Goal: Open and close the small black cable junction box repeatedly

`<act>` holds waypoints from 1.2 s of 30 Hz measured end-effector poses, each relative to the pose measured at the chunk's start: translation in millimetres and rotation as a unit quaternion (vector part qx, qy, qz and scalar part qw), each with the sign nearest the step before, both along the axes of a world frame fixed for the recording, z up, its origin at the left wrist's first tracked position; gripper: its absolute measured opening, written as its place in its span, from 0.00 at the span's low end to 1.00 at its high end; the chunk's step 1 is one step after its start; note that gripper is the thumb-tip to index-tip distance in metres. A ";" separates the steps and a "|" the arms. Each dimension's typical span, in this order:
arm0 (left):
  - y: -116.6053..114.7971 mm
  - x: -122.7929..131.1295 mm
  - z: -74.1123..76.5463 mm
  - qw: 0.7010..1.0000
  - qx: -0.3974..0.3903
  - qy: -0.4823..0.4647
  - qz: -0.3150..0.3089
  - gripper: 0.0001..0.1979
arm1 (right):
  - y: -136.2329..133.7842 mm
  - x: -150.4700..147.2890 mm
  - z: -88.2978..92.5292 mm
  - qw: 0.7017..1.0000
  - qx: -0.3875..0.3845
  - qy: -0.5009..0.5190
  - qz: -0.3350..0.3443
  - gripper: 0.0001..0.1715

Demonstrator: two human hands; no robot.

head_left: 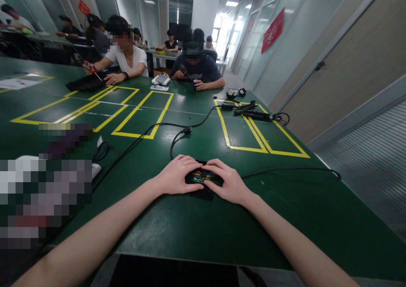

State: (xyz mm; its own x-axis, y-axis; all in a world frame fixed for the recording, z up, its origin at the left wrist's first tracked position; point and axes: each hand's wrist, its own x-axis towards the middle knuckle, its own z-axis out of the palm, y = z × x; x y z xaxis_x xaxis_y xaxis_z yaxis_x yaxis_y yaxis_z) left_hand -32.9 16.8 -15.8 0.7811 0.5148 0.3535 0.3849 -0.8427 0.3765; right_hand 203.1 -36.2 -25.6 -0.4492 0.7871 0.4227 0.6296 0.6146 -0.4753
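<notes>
In front of me on the green table lies an opened black case with a green circuit board (198, 179) and copper-coloured coils showing. My left hand (177, 175) curves round its left side, fingers along the far edge and thumb at the near edge. From the right my right hand (229, 181) grips it the same way, and the fingertips of both hands nearly meet over the board. A flat black piece (204, 194) shows below the thumbs. Much of the case is hidden by my fingers. A black cord with a plug (187, 130) runs out behind my left hand.
Another black cord (294, 169) stretches right to the table edge. Yellow tape outlines (133, 135) mark the table. Black tools and cables (253, 111) lie at back right. Two people work opposite, one holding a red-handled screwdriver (90, 67). The left foreground is pixelated.
</notes>
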 end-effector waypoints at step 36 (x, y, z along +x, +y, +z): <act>2.8 -12.6 8.3 0.994 0.076 -0.036 0.062 0.13 | 4.6 19.3 10.7 0.998 0.042 -0.011 -0.034 0.12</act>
State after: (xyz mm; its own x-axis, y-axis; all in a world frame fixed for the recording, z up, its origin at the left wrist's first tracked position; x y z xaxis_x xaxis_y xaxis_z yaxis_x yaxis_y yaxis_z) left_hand -45.5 19.6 -7.5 0.6844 0.5418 0.4879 0.4660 -0.8397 0.2787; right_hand 222.4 -31.6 -14.9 -0.4049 0.7783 0.4798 0.6810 0.6069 -0.4098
